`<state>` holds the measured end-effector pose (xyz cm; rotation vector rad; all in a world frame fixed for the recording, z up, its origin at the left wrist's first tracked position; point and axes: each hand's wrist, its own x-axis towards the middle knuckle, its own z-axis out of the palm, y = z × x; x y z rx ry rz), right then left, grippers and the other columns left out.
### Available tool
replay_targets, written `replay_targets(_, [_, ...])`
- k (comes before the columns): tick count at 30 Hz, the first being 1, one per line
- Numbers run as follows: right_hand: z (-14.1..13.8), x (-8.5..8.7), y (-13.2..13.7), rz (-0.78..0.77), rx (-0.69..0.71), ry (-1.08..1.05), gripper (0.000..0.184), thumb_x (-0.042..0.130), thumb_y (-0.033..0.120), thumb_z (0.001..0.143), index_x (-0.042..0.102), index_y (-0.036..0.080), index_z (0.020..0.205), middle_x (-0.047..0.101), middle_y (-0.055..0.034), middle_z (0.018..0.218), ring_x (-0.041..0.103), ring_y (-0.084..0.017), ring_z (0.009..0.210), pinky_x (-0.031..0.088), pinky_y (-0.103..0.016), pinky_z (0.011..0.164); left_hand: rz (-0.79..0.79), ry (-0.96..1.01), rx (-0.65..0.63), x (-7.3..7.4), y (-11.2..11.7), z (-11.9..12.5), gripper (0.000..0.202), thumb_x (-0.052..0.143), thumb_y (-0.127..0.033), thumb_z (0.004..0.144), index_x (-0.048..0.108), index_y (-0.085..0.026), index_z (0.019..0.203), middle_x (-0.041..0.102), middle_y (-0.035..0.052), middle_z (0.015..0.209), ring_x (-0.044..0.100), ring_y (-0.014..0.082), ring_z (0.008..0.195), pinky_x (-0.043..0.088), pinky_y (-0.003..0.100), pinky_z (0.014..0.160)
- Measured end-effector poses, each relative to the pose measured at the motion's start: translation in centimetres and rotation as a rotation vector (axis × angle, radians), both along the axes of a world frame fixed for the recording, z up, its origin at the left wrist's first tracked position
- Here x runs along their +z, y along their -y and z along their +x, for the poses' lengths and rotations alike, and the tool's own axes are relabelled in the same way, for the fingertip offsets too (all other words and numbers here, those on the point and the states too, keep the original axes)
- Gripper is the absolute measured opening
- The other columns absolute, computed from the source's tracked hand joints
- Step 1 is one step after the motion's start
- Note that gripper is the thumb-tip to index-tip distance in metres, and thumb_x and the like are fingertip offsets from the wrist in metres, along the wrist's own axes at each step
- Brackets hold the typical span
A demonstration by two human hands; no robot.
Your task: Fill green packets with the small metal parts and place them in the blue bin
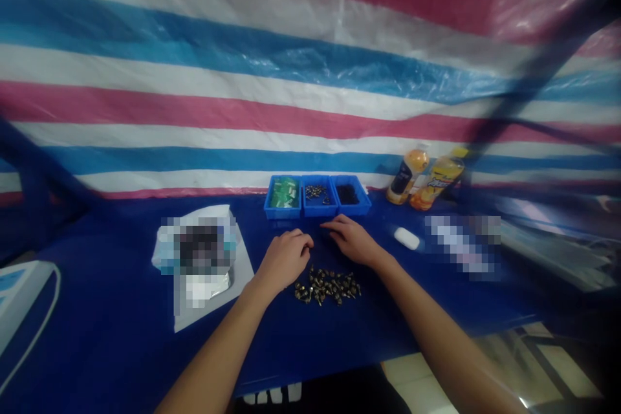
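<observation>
A loose pile of small brass-coloured metal parts (327, 286), which look like screws or fittings, lies on the dark blue table between my forearms. My left hand (287, 260) is just above and left of the pile, its fingers curled in and closed. Whatever is in those fingers, if anything, is hidden. To the right, my right hand (353, 239) rests low over the table, its index finger stretched out to the left and nothing visible in it. Beyond the hands stand three blue bins: one with green packets (284, 193), one with small metal parts (317, 193), one with dark pieces (346, 194).
Two orange drink bottles (409, 173) stand behind on the right, near a small white case (406, 238). A white sheet (194, 317) with a plastic bag lies on the left. A white device with a cable (19, 291) sits at the far left. Striped sheeting (242, 103) hangs behind the table.
</observation>
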<state>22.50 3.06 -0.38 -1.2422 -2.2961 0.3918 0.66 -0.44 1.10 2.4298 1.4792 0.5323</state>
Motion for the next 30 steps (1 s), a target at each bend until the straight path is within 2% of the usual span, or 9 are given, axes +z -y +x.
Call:
replay_targets(4, [-1.0,0.1,-0.1,0.067,0.022,0.181,0.037,0.046,0.016,0.094,0.063,0.031,0.123,0.057,-0.0054,0.115,0.062,-0.014,0.081,0.046,-0.025,0.075,-0.005,-0.004,-0.002,-0.1,-0.1,0.1,0.021,0.048,-0.015,0.085,0.066,-0.024,0.091,0.066,0.0034,0.096,0.062,0.0216,0.092,0.042,0.033,0.077])
replay_targets(9, [-1.6,0.3,-0.4,0.131,0.021,0.232,0.020,0.050,0.023,0.095,0.068,0.022,0.103,0.059,-0.0073,0.111,0.061,-0.016,0.087,0.045,-0.027,0.077,-0.005,-0.002,-0.008,-0.1,-0.1,0.0,0.021,0.047,-0.015,0.086,0.066,-0.025,0.091,0.065,0.0023,0.096,0.061,0.0212,0.092,0.041,0.032,0.076])
replay_targets(13, [-1.5,0.3,0.0,0.083,0.046,0.142,0.021,0.047,0.017,0.095,0.064,0.021,0.107,0.063,-0.0065,0.102,0.061,-0.018,0.092,0.045,-0.027,0.081,-0.005,0.003,-0.012,0.0,0.0,0.0,0.021,0.047,-0.015,0.086,0.066,-0.024,0.091,0.065,0.0030,0.096,0.061,0.0209,0.093,0.041,0.032,0.076])
replay_targets(16, [-1.4,0.3,0.2,0.041,0.059,-0.001,0.031,0.042,0.015,0.096,0.059,0.022,0.121,0.062,-0.0066,0.107,0.062,-0.017,0.093,0.046,-0.027,0.083,-0.010,-0.001,-0.012,0.0,0.0,0.0,0.020,0.048,-0.016,0.086,0.066,-0.024,0.090,0.065,0.0036,0.096,0.061,0.0210,0.092,0.041,0.032,0.077])
replay_targets(18, [-1.4,0.3,0.3,0.036,0.068,-0.075,0.034,0.041,0.014,0.096,0.059,0.023,0.123,0.062,-0.0069,0.108,0.062,-0.017,0.095,0.047,-0.028,0.085,-0.011,-0.007,-0.011,0.0,0.0,0.0,0.020,0.048,-0.016,0.086,0.066,-0.024,0.090,0.065,0.0036,0.097,0.061,0.0210,0.093,0.040,0.032,0.077])
replay_targets(21, [-1.4,0.4,0.3,0.027,0.060,-0.180,0.028,0.044,0.017,0.095,0.065,0.023,0.112,0.066,-0.0059,0.101,0.064,-0.017,0.092,0.047,-0.028,0.084,-0.011,-0.013,-0.007,0.0,0.0,0.0,0.021,0.047,-0.016,0.086,0.065,-0.024,0.092,0.064,0.0026,0.098,0.060,0.0206,0.094,0.039,0.032,0.076])
replay_targets(23, [-1.3,0.5,0.3,-0.040,0.019,-0.257,0.020,0.049,0.022,0.094,0.065,0.023,0.106,0.069,-0.0038,0.098,0.066,-0.015,0.077,0.049,-0.027,0.075,-0.013,-0.013,-0.009,0.0,0.0,-0.1,0.021,0.047,-0.016,0.086,0.065,-0.025,0.092,0.064,0.0022,0.098,0.060,0.0204,0.094,0.039,0.031,0.076])
replay_targets(26, [-0.9,0.6,0.3,-0.147,-0.089,-0.314,0.013,0.055,0.032,0.091,0.063,0.022,0.096,0.071,-0.0002,0.087,0.059,-0.011,0.052,0.045,-0.024,0.058,-0.019,-0.003,-0.018,-0.1,-0.1,-0.1,0.022,0.047,-0.015,0.086,0.066,-0.025,0.092,0.064,0.0023,0.097,0.060,0.0203,0.093,0.040,0.031,0.077])
replay_targets(30, [-0.3,0.8,0.1,-0.082,-0.228,-0.200,0.029,0.057,0.039,0.087,0.057,0.020,0.066,0.061,0.0017,0.058,0.055,-0.014,0.053,0.037,-0.025,0.054,-0.018,0.015,-0.018,-0.3,-0.2,-0.2,0.021,0.047,-0.016,0.087,0.065,-0.025,0.091,0.065,0.0017,0.098,0.061,0.0203,0.092,0.041,0.032,0.077])
